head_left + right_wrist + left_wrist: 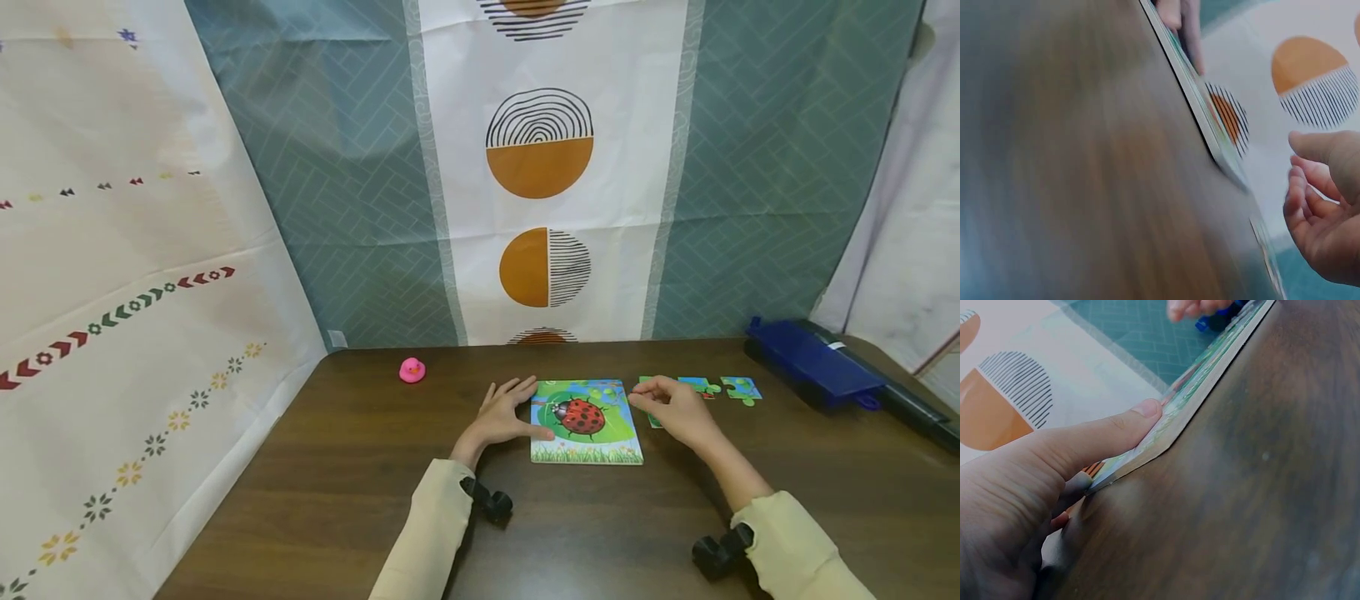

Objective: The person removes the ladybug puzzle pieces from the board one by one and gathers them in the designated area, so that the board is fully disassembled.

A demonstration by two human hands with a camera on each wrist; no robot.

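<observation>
A square ladybug jigsaw puzzle [582, 416] lies flat on the table, its picture looking whole. My left hand [504, 414] spreads along its left side, with the thumb resting on the picture; the left wrist view shows this thumb [1146, 409] on the top face near the edge. By the puzzle's right edge, my right hand [672, 408] hovers with bent fingers. Nothing shows between its thumb and fingers [1297, 187] in the right wrist view. Loose puzzle pieces [656, 422] lie partly hidden behind that hand.
Further right lie two more puzzle pieces, one [697, 386] near the hand and another [742, 389] beyond it. A pink rubber duck [412, 370] sits at the back left. A blue dustpan [813, 362] with a black handle lies at the right edge of the table.
</observation>
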